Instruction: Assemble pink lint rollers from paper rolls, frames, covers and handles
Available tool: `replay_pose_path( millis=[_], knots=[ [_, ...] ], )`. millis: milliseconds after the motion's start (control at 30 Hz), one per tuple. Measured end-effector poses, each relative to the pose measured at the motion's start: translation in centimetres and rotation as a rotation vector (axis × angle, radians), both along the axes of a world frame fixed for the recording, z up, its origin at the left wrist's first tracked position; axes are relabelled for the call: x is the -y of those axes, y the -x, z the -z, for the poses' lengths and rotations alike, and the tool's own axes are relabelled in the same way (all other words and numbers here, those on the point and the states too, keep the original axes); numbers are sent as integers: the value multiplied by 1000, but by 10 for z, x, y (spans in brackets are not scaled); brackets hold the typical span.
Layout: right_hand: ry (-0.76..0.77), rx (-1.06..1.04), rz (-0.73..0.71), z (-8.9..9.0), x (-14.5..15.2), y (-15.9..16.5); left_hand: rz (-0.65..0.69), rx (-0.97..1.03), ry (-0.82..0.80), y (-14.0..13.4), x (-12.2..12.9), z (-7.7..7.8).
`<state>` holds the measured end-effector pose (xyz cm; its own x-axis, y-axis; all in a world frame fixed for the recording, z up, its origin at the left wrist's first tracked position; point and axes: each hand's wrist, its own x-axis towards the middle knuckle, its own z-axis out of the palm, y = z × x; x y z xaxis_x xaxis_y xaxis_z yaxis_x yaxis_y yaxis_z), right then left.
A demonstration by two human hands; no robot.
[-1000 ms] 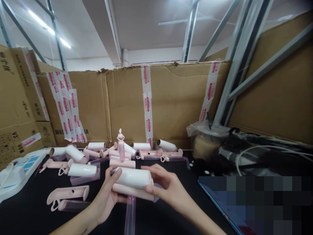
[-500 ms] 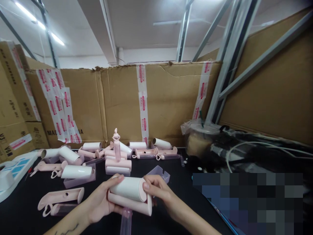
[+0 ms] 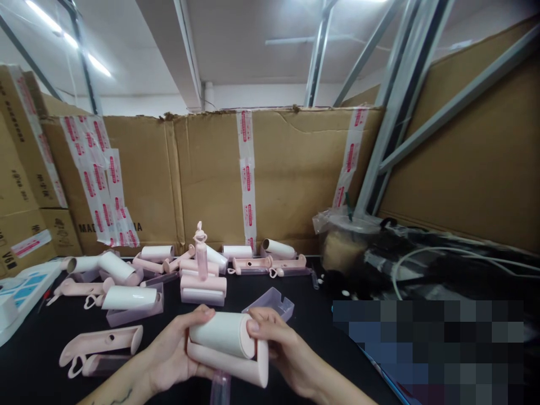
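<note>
Between my two hands is a lint roller, a white sticky-paper roll set against a pink plastic holder. My left hand grips its left end, thumb on top of the roll. At the other end, my right hand holds the pink end arm, its thumb against the roll's end cap. A translucent purple handle points down from below the holder. Just behind my right hand lies a translucent purple cover. To the left of my left hand is a pink holder frame with a heart-shaped loop.
Several white rolls, pink holders and purple covers lie along the back of the black table. One assembled lint roller stands handle up. Cardboard walls the back. A drink cup and cables sit at right, a white power strip at left.
The lint roller has tilted slightly, its right end of the holder now lower and nearer. My right hand has shifted a little downward with it.
</note>
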<state>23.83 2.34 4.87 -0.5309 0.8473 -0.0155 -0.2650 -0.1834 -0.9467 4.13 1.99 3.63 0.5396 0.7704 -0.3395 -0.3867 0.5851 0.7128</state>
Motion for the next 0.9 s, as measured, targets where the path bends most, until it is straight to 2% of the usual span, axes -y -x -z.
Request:
replay_pose_path(
  millis=[167, 400, 600, 700, 833, 900],
  knots=[
    [-23, 35, -68, 0, -1, 0, -5, -5, 33, 2, 1, -4],
    [-33, 23, -17, -5, 3, 1, 27, -16, 100, 0, 1, -3],
    [-83, 42, -27, -5, 7, 3, -15, -40, 36, 1, 2, -2],
    [-196, 143, 13, -5, 5, -3, -43, -59, -22, 2, 1, 0],
    [-459, 414, 231, -6, -3, -16, -132, -99, -114, 5, -3, -1],
    [-505, 489, 272, -5, -5, -18, -186, -131, -149, 5, -5, -3]
  ],
)
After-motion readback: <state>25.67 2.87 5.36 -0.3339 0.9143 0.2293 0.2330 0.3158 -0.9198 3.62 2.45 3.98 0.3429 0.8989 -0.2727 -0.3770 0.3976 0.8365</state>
